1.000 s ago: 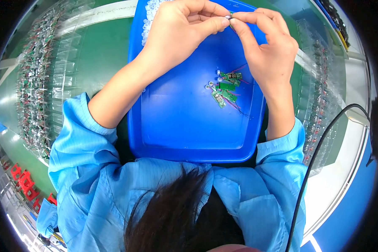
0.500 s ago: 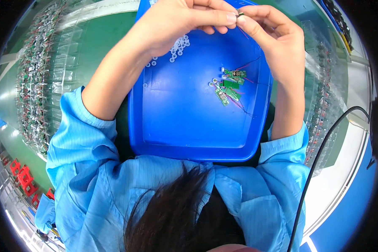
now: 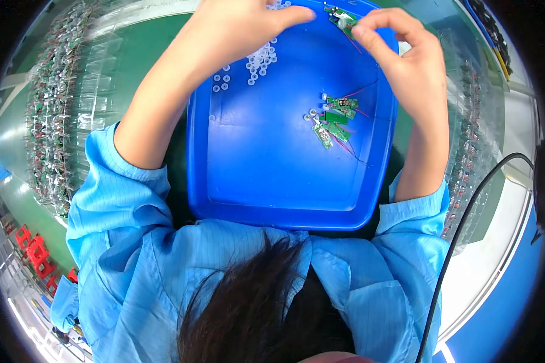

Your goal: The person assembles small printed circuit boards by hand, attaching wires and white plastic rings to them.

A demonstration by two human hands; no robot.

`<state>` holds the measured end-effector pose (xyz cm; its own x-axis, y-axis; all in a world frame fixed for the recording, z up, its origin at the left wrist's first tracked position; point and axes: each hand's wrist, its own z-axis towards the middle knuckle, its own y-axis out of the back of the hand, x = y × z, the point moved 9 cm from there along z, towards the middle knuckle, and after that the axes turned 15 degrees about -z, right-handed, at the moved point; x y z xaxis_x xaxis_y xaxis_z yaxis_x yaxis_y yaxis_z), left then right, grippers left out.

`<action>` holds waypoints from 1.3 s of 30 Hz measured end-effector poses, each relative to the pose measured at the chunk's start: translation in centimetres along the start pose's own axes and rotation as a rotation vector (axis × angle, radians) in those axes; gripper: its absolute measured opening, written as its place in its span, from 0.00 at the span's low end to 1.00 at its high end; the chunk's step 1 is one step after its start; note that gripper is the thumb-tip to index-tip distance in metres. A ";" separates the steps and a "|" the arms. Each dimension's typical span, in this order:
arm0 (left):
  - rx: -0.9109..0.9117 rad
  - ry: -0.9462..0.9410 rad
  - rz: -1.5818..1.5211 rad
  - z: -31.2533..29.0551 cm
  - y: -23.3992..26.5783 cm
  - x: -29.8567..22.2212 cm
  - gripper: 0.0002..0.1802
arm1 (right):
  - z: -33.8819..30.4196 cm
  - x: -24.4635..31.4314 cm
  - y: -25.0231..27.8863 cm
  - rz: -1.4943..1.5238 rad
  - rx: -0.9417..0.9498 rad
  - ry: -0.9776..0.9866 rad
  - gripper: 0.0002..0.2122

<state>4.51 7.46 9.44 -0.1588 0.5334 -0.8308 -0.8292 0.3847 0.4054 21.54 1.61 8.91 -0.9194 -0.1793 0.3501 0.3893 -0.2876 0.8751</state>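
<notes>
My right hand [image 3: 415,63] pinches the near end of a small green circuit board [image 3: 341,19] between thumb and forefinger, above the far right of a blue tray [image 3: 272,219]. A red wire trails below the board. My left hand [image 3: 242,24] is over the tray's far left, beside a pile of small white rings [image 3: 261,60]. Its thumb stretches out to the right; the other fingers are mostly hidden or cut off by the upper edge. Several more green circuit boards [image 3: 336,118] with thin wires and small white round parts lie in a cluster at the tray's right.
Long rows of wired circuit boards in clear bags [image 3: 54,109] cover the left of the green table. A similar row [image 3: 466,133] runs along the right. A black cable [image 3: 460,242] curves down the right side. Red stools [image 3: 37,254] stand on the floor at lower left.
My hands were together at the tray's far edge; they have parted. The left hand has moved left toward the white rings, and the right keeps the circuit board, now plainly visible.
</notes>
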 end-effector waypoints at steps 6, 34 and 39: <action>0.176 -0.028 0.428 -1.7 -1.1 1.4 0.10 | -1.7 1.3 -4.0 -0.021 0.466 0.174 0.05; 0.187 0.376 -0.710 -0.9 -3.6 9.1 0.11 | 0.2 0.9 -1.8 -0.493 -0.267 0.209 0.07; 0.150 0.443 -0.703 -0.8 -4.0 7.5 0.11 | -0.5 1.2 -0.9 0.048 -0.206 0.045 0.06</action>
<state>6.22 9.33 1.31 0.1465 -0.2009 -0.9686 -0.7388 0.6289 -0.2422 20.17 1.20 8.41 -0.8978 -0.2383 0.3704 0.4403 -0.4634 0.7690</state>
